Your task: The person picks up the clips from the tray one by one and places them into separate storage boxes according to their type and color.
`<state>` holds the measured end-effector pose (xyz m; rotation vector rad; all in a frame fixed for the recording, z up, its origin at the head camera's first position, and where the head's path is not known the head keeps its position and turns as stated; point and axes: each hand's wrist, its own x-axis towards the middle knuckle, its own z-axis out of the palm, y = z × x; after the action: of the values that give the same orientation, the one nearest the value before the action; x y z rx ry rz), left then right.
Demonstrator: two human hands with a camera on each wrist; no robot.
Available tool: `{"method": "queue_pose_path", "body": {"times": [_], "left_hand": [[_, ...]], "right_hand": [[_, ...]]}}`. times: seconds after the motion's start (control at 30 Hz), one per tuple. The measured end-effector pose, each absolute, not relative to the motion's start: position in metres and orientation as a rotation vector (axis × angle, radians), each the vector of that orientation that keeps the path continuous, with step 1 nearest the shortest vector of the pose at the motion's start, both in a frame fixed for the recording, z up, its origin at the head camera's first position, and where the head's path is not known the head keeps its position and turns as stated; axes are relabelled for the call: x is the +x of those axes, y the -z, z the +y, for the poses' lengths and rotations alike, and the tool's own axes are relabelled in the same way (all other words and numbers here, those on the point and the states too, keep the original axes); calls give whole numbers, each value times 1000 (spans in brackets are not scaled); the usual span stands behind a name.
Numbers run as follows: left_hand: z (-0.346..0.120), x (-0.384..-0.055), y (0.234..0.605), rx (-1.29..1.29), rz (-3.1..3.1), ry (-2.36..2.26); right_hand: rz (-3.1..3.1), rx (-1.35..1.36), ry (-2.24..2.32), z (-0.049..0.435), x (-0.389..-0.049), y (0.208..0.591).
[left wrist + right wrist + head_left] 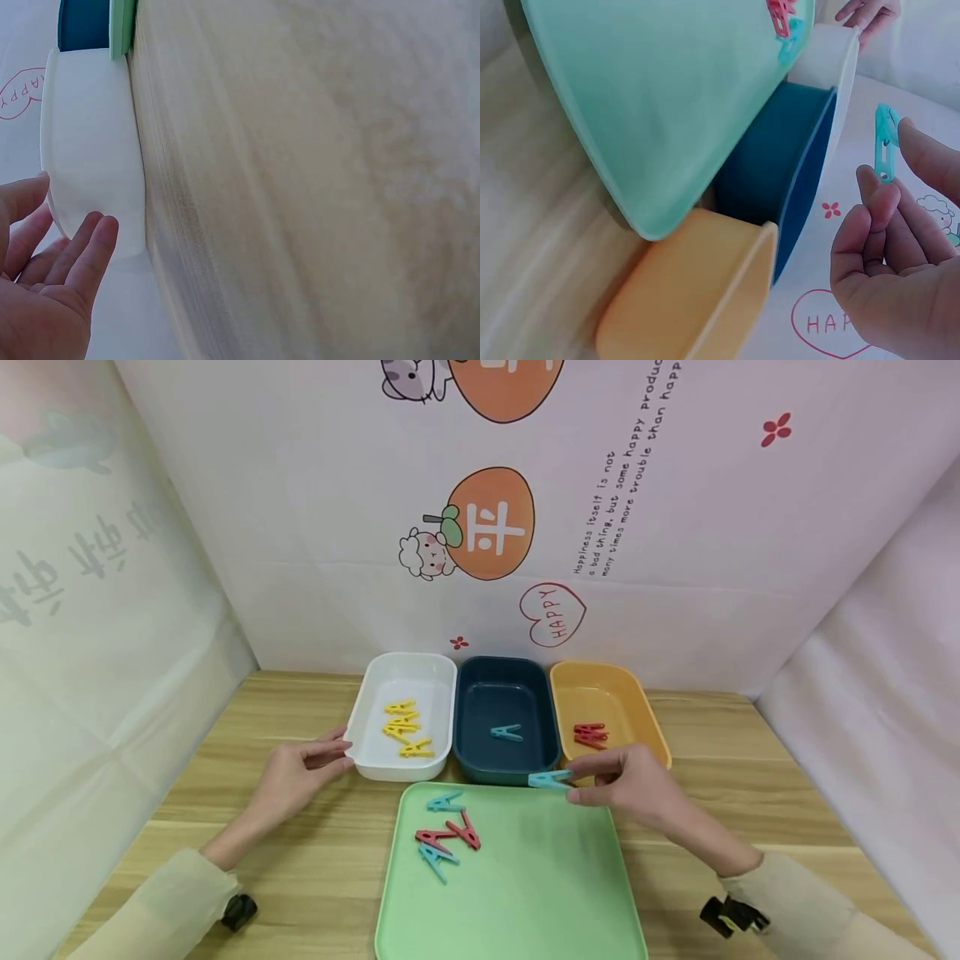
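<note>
My right hand (636, 783) pinches a light blue clothespin (550, 780) between thumb and fingers, above the front edge of the dark blue box (480, 677). In the right wrist view the same clothespin (886, 142) is held by its handle end. My left hand (297, 774) rests its fingertips at the left side of the white box (401, 772), fingers loosely extended. Several yellow clothespins (401, 725) lie in the white box. One light blue clothespin (506, 732) is in the dark blue box, and red clothespins (590, 735) sit in the orange box (641, 718).
A green tray (525, 885) lies in front of the boxes. On its left part are a light blue clothespin (445, 802), two red clothespins (465, 830) and another light blue clothespin (437, 862). A printed cloth (337, 527) hangs behind the wooden table (720, 743).
</note>
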<state>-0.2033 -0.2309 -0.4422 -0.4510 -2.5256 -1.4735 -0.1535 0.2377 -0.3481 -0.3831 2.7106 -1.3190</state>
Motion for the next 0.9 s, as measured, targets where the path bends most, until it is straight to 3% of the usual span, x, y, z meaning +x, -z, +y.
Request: {"method": "queue_pose_path", "body": {"times": [0.9], "left_hand": [[-231, -204, 442, -461, -2506, 1507]], "right_hand": [[2833, -335, 1134, 221, -224, 313]]}}
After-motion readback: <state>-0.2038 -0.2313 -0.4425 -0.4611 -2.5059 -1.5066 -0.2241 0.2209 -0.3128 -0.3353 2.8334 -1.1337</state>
